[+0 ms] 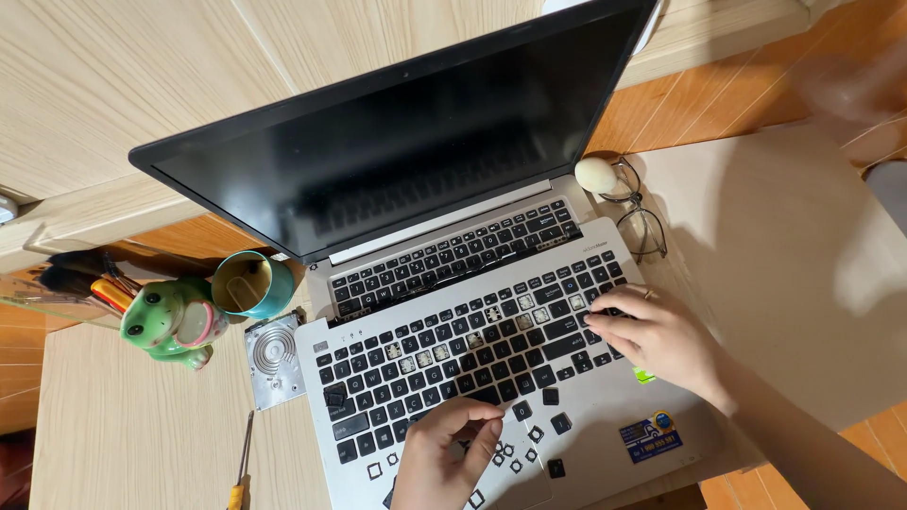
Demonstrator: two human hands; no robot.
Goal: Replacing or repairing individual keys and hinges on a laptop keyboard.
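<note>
Over the laptop keyboard, left hand pinches a keycap; right hand presses keys, fingers curled.

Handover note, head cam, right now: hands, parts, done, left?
Left hand pinches something small at the keyboard's lower edge; too small to identify. Right hand presses fingertips on the keys at the right end. Laptop open, screen dark. Done: several keycaps are off, bare switches in the middle rows. Loose keycaps lie on the palm rest. Left: those gaps remain uncovered. Screwdriver lies left of the laptop, untouched.
</note>
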